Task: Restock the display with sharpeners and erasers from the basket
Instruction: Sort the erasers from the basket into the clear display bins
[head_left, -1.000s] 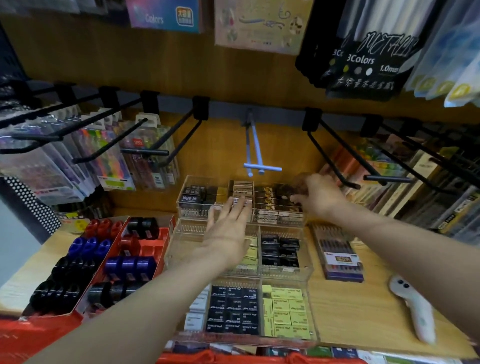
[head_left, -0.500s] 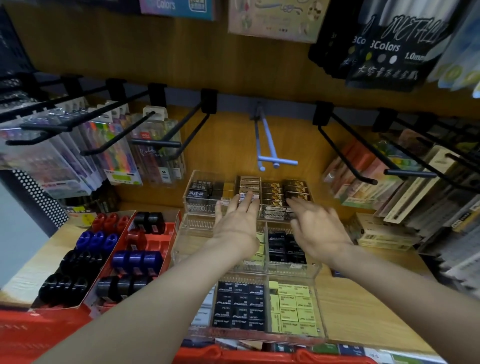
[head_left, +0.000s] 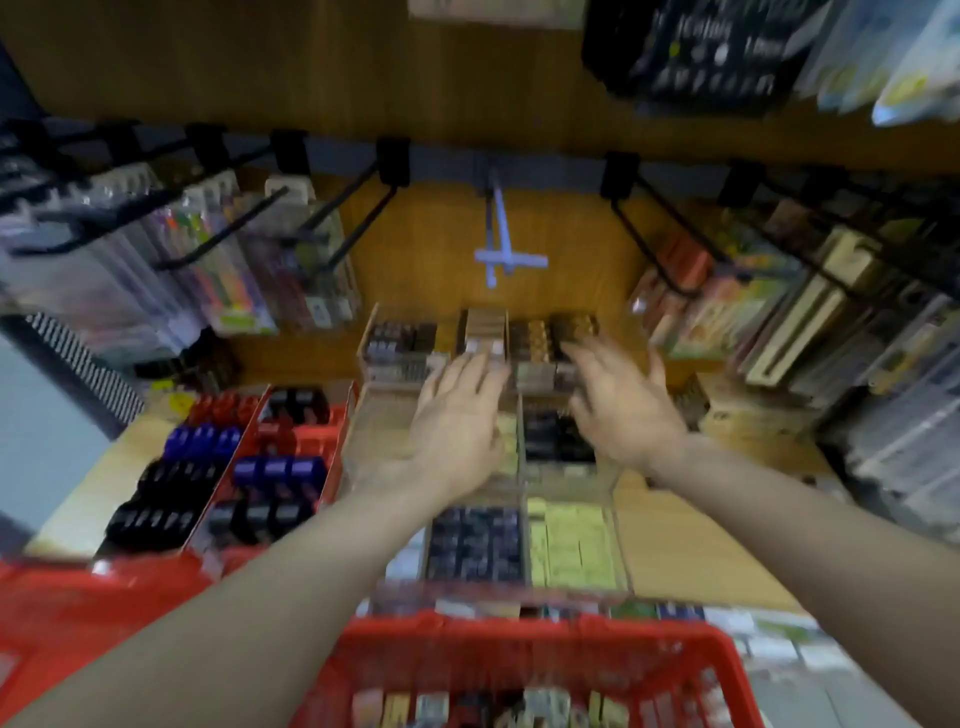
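Observation:
The frame is blurred by motion. Clear acrylic display trays (head_left: 621, 535) step up the wooden shelf, filled with rows of boxed erasers: dark blue and yellow-green ones in front, black and brown ones behind. My left hand (head_left: 457, 421) hovers palm down with straight fingers over the middle tray, holding nothing. My right hand (head_left: 618, 410) hovers beside it, fingers spread toward the back tray (head_left: 395, 353), also holding nothing. A red basket (head_left: 519, 649) with several small packets sits at the bottom edge. Red trays of round sharpeners (head_left: 249, 467) stand to the left.
Black metal hooks with hanging pen packs (head_left: 218, 270) jut out above the shelf on the left and right. A light blue hook (head_left: 501, 249) hangs in the centre. Stationery packs (head_left: 810, 332) lean at the right. Bare wooden shelf (head_left: 691, 551) shows right of the trays.
My right hand drew back from the back right tray and now hovers beside my left hand. The view tilted down, bringing the red basket into sight.

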